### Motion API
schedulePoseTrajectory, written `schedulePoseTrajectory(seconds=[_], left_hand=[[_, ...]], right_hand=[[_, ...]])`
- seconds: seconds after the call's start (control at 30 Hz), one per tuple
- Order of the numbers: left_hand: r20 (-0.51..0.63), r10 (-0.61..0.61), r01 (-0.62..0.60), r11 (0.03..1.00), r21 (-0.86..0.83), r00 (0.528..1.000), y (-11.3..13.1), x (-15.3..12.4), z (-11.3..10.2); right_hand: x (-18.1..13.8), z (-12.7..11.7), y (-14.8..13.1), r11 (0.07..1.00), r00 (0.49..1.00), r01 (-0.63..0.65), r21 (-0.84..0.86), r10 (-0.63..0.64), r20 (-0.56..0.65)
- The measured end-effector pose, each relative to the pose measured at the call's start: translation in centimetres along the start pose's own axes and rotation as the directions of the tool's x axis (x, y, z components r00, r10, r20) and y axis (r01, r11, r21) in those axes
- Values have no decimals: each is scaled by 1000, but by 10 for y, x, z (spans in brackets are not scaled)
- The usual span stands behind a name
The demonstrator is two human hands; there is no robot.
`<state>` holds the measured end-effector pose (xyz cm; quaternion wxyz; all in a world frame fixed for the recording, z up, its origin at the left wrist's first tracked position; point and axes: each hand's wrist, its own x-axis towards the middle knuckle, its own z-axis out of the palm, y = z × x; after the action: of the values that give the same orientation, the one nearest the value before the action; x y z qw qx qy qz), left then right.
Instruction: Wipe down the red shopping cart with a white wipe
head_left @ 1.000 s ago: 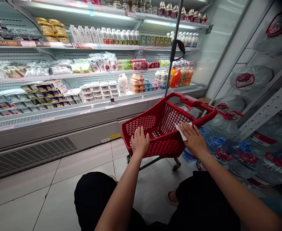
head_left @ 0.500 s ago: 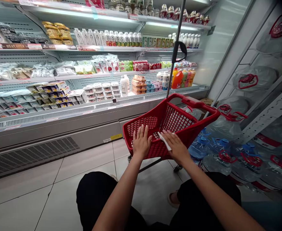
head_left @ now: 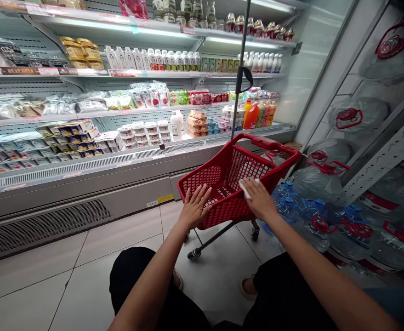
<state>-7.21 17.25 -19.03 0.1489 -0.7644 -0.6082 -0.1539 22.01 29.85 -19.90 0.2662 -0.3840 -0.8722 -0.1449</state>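
Two hands on one red wheeled basket (head_left: 202, 177). It stands on pale grey floor tiles (head_left: 119, 239) in a shop aisle.

- Left hand (head_left: 195, 204): fingers spread, palm flat on the outside of the basket's near wall.
- Right hand (head_left: 259, 200): fingers pressed together over a folded white cloth (head_left: 245, 190), holding it against the near right corner of the basket's rim.
- Grey pull pole (head_left: 238, 82) with a black loop grip rises from the far end of the basket.

Writing: none legible. Price strips (head_left: 25, 71) on the shelf edges and pack labels left of and beyond the basket are too blurred to read. A yellow sticker (head_left: 165, 198) on the chiller base just left of the basket is also unreadable.

Surroundings: an open lit chiller (head_left: 119, 158) runs left of and behind the basket, stocked with cartons, tubs, a white bottle (head_left: 176, 125) and an orange bottle (head_left: 252, 116). Right of the basket, large clear water jugs (head_left: 312, 184) with red handles and blue caps lie stacked by a metal rack (head_left: 381, 156).
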Motion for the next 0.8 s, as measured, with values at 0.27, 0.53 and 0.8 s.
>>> schedulePoseTrajectory(seconds=[0.27, 0.53, 0.8], left_hand=[[-145, -58, 62, 998, 25, 988, 58, 3, 10], [76, 338, -334, 940, -61, 938, 16, 23, -12], [87, 280, -275, 959, -70, 956, -14, 33, -1]], right_hand=[[-24, -2, -81, 957, 970, 216, 194, -233, 69], [-12, -5, 39, 990, 990, -6, 138, -13, 138], [-8, 6, 0, 974, 989, -34, 225, 1, 149]])
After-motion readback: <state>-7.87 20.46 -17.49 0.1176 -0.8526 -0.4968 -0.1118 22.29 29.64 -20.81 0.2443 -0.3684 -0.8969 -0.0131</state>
